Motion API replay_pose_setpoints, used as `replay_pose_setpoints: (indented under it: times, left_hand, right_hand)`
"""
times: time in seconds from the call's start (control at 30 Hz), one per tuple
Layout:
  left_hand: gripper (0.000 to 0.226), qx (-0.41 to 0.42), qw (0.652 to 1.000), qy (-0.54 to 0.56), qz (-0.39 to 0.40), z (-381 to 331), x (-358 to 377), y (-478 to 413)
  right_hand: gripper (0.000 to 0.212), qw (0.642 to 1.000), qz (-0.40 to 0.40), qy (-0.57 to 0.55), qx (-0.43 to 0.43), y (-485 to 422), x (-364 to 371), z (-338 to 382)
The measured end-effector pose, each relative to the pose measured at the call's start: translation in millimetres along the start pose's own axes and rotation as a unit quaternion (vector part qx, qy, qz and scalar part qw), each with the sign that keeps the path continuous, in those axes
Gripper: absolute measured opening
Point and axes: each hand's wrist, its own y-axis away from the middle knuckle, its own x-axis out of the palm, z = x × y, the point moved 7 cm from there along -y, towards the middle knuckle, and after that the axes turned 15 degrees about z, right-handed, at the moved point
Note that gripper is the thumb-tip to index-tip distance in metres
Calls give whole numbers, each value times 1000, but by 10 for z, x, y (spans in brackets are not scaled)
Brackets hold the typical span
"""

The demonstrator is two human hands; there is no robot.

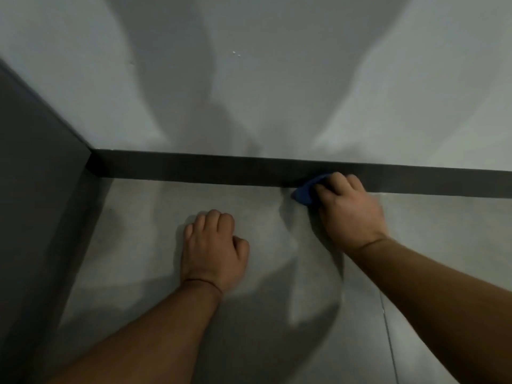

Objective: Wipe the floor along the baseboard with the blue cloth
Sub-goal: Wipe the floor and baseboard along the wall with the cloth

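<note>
A dark baseboard (pixel 210 169) runs left to right across the foot of a pale wall. Below it lies the grey floor (pixel 155 206). My right hand (pixel 350 207) presses a bunched blue cloth (pixel 306 191) onto the floor right where it meets the baseboard; only the cloth's left part shows past my fingers. My left hand (pixel 213 249) rests as a loose fist on the floor, lower and to the left, holding nothing.
A dark panel (pixel 36 173) stands on the left and meets the baseboard in a corner (pixel 92 166). A thin floor joint (pixel 388 331) runs toward me under my right forearm. Shadows of my arms fall on the wall and floor.
</note>
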Motion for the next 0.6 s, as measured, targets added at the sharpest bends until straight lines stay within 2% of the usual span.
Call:
replay_pose_setpoints:
  times: [0.1,0.17,0.2,0.3,0.5,0.6]
  left_hand:
    - [17,-3,1000,-12,5,-12,-4,1]
    - [21,0,1000,-18,8,-22,-15,-4]
    - [22,3,1000,-17,9,-24,-18,-6]
    - [21,6,1000,-7,13,-17,-30,-3]
    - [18,10,1000,14,3,-18,-43,17]
    - [18,11,1000,12,-6,-17,-48,28]
  right_hand:
    - [33,994,-22,-42,-100,-77,-92,493]
    - [37,986,11,-44,-157,-180,-51,843]
    - [38,985,47,-43,-160,-231,22,957]
    - [42,986,121,-67,-98,-306,202,925]
    - [54,985,153,-73,-32,-202,343,189]
    - [60,988,137,-74,-11,-47,371,-159]
